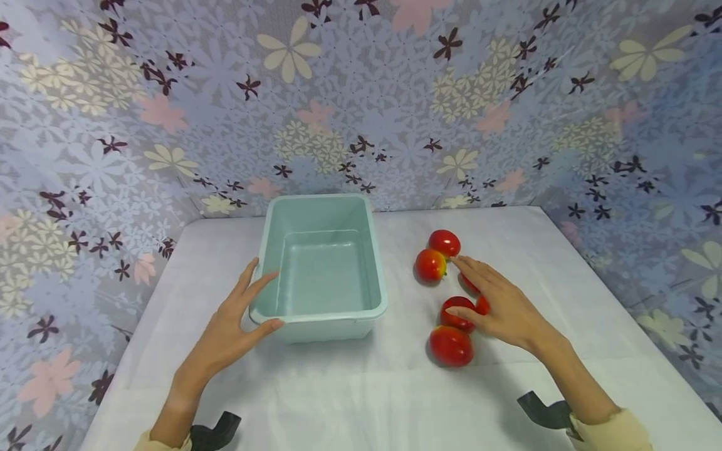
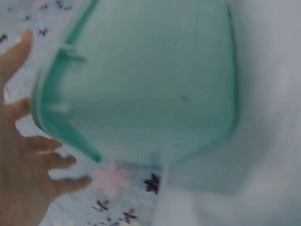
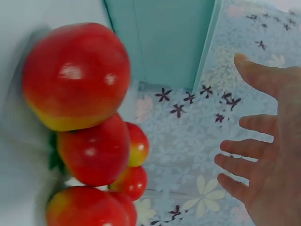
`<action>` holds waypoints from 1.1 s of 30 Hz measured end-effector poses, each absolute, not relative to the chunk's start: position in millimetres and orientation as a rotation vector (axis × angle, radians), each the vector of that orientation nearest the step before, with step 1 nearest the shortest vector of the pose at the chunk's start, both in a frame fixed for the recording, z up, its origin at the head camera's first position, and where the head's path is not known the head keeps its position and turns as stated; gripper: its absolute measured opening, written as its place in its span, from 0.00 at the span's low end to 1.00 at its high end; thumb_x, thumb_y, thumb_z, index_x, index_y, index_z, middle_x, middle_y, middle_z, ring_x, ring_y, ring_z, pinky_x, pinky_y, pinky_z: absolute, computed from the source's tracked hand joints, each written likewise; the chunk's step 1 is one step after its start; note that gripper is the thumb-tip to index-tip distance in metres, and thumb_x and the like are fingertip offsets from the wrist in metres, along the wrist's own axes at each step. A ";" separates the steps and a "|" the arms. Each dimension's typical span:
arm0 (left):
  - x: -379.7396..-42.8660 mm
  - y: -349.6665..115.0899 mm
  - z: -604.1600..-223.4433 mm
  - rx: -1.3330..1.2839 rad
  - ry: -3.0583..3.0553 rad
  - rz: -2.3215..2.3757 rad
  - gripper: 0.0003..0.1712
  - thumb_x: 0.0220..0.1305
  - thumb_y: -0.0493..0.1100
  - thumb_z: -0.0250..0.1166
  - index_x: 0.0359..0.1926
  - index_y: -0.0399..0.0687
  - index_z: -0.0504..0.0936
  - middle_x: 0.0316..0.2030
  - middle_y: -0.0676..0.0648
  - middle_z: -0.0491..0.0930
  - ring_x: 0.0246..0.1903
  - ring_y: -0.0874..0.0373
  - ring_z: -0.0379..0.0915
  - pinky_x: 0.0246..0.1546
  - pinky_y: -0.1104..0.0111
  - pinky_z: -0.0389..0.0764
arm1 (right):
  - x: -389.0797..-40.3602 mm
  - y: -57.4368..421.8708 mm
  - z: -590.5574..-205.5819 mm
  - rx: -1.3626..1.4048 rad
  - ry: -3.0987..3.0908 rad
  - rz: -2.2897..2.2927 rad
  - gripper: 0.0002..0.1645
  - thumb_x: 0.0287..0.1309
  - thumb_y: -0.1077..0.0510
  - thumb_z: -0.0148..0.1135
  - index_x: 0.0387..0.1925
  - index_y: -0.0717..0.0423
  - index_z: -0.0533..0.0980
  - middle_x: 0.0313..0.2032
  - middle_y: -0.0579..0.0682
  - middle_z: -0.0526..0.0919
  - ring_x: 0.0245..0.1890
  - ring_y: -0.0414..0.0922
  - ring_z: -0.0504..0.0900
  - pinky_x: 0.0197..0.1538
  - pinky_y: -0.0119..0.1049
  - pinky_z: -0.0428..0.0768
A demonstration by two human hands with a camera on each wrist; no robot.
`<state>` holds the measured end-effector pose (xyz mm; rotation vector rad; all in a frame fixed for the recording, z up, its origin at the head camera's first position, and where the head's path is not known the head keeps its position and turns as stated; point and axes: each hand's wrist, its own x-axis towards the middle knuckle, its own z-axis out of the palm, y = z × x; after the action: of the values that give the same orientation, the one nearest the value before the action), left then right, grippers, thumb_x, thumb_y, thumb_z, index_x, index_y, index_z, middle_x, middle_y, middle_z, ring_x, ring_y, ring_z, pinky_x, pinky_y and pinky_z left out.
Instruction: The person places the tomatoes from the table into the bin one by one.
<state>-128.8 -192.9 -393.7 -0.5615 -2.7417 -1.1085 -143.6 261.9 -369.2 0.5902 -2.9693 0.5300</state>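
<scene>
A pale green plastic tub (image 1: pixel 327 331) stands upright on the white cloth, and its inside is bare. Beside its left front corner is my left hand (image 1: pixel 225 326), fingers spread and thumb near the front rim; the left wrist view shows the tub's outer wall (image 2: pixel 155 84) past those fingers. On the right, several red tomatoes with yellowish patches lie in a loose group, the nearest tomato (image 1: pixel 451 346) at the front. My right hand (image 1: pixel 504 310) hovers over the group with straight fingers, partly covering some of them. In the right wrist view a large tomato (image 3: pixel 75 75) is left of the outstretched fingers.
The white cloth (image 1: pixel 316 401) covers the table. Behind and at both sides rise floral-patterned panels (image 1: pixel 361 94), meeting the table at its back edge. Dark straps (image 1: pixel 544 410) sit at both wrists, near the light sleeves.
</scene>
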 end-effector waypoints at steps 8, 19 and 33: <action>-130.9 -196.2 -432.4 -0.576 -2.532 -1.415 0.40 0.57 0.39 0.70 0.69 0.55 0.66 0.78 0.43 0.38 0.74 0.33 0.37 0.61 0.28 0.52 | -143.1 265.2 -400.7 0.561 -2.996 0.891 0.49 0.55 0.41 0.69 0.73 0.47 0.58 0.69 0.55 0.67 0.66 0.58 0.68 0.58 0.65 0.72; -143.4 -173.2 -464.9 -0.600 -2.163 -1.451 0.34 0.44 0.28 0.71 0.56 0.35 0.74 0.67 0.28 0.63 0.61 0.37 0.69 0.50 0.65 0.80 | -125.1 275.4 -431.5 0.617 -3.021 1.018 0.46 0.50 0.45 0.73 0.69 0.49 0.66 0.65 0.52 0.73 0.64 0.55 0.70 0.54 0.55 0.79; -154.0 -170.4 -462.5 -0.646 -2.025 -1.485 0.34 0.41 0.25 0.69 0.55 0.28 0.72 0.45 0.30 0.79 0.45 0.69 0.78 0.37 0.80 0.80 | -111.8 268.2 -443.7 0.615 -3.050 0.923 0.37 0.52 0.40 0.70 0.63 0.45 0.74 0.66 0.48 0.72 0.72 0.61 0.57 0.60 0.69 0.66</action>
<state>-154.0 -170.4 -462.5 -0.6462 -2.0251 -1.4848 -111.8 268.2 -443.7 0.6154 -3.0500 0.9232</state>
